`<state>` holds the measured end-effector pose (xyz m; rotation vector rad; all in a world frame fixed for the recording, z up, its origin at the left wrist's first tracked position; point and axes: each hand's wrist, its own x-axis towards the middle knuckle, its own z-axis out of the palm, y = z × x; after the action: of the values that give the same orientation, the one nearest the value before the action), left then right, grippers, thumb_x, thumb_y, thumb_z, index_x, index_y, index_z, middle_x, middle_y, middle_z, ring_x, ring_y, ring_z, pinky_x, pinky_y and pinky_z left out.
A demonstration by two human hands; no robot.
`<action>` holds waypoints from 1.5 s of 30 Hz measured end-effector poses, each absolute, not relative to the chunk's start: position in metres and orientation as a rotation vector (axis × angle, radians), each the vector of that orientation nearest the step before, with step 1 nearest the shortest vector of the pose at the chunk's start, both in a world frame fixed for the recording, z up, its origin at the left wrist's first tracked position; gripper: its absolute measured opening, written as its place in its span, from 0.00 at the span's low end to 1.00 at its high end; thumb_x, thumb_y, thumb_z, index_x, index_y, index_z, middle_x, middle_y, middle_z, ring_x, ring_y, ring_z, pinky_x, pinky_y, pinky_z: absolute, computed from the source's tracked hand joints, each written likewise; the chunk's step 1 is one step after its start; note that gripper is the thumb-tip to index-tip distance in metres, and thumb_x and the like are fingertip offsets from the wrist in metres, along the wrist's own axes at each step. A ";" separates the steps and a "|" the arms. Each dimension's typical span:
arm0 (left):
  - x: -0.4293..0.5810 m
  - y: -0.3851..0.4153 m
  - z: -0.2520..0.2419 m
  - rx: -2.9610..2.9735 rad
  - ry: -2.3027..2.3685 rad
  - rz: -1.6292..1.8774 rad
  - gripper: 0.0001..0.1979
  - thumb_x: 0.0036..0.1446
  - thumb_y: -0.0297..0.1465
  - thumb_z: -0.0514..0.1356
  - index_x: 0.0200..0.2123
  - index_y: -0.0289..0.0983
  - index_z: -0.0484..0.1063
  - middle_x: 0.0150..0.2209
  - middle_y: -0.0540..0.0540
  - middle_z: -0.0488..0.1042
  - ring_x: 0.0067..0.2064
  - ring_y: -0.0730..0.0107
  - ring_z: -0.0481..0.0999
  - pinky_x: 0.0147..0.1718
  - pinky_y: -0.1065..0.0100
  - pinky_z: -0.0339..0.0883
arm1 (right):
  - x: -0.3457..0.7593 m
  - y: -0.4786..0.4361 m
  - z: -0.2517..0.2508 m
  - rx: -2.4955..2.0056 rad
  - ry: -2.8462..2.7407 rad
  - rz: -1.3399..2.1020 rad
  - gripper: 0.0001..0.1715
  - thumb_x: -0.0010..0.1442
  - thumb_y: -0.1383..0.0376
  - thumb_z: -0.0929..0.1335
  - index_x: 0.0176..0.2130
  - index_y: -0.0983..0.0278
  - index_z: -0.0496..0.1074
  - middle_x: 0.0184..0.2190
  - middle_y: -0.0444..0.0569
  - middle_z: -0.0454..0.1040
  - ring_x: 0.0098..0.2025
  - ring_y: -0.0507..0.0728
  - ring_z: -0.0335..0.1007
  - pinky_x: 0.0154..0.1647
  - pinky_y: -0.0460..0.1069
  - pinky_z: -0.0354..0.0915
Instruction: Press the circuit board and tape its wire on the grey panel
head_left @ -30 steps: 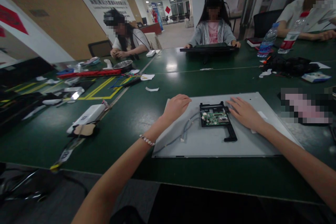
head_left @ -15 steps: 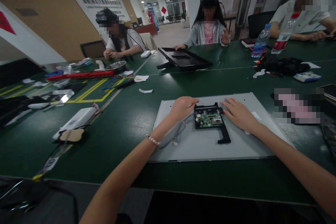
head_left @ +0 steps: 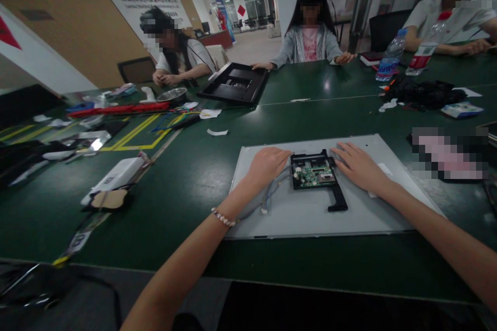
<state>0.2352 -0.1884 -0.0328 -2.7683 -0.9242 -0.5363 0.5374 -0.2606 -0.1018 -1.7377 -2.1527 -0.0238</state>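
Observation:
A flat grey panel [head_left: 248,217] lies on the green table in front of me. On it sits a black plastic frame [head_left: 338,197] around a green circuit board [head_left: 313,176]. My left hand [head_left: 267,166] is at the frame's upper left corner, fingers closed together; what they hold, if anything, is too small to name. With fingers spread, my right hand [head_left: 357,166] rests at the frame's right edge. Thin grey-blue cables [head_left: 269,194] run over the panel beneath my left wrist.
Across the table a person's hand [head_left: 263,66] touches a black tray-like frame [head_left: 261,94]. A white box [head_left: 118,173] lies left, a pink phone-like object [head_left: 446,158] right. Two bottles [head_left: 392,57] stand at the back right, near a black bundle [head_left: 423,94]. Two other people sit opposite.
The black tray-like frame across the table has shifted left and turned, and that person's other hand has lowered to the table. My hands have barely moved against the panel; the view has shifted slightly.

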 end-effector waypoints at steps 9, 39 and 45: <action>0.275 -0.194 -0.014 -2.929 -0.661 -0.656 0.09 0.62 0.27 0.58 0.38 0.37 0.80 0.40 0.43 0.78 0.44 0.64 0.74 0.44 0.63 0.67 | 0.538 -0.262 -0.097 -1.577 -1.997 0.125 0.27 0.67 0.56 0.58 0.59 0.63 0.69 0.62 0.57 0.66 0.65 0.67 0.56 0.64 0.66 0.54; 0.323 -0.197 -0.021 -3.530 -0.622 -0.739 0.17 0.61 0.22 0.51 0.46 0.38 0.76 0.45 0.45 0.78 0.47 0.70 0.76 0.48 0.64 0.68 | 0.550 -0.282 -0.050 -1.503 -1.375 1.309 0.14 0.51 0.59 0.74 0.39 0.60 0.79 0.30 0.49 0.80 0.33 0.57 0.77 0.35 0.52 0.72; 0.316 -0.200 -0.007 -3.518 -0.523 -0.517 0.20 0.59 0.19 0.49 0.47 0.39 0.76 0.47 0.44 0.75 0.47 0.69 0.75 0.48 0.65 0.67 | 0.548 -0.283 -0.054 -1.541 -1.385 1.293 0.14 0.50 0.59 0.74 0.38 0.60 0.79 0.30 0.49 0.80 0.30 0.56 0.76 0.31 0.52 0.72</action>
<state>0.3162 -0.2003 -0.0071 -3.5180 -0.5233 -0.5174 0.5479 -0.2834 -0.0535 -1.5407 -1.3853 1.2934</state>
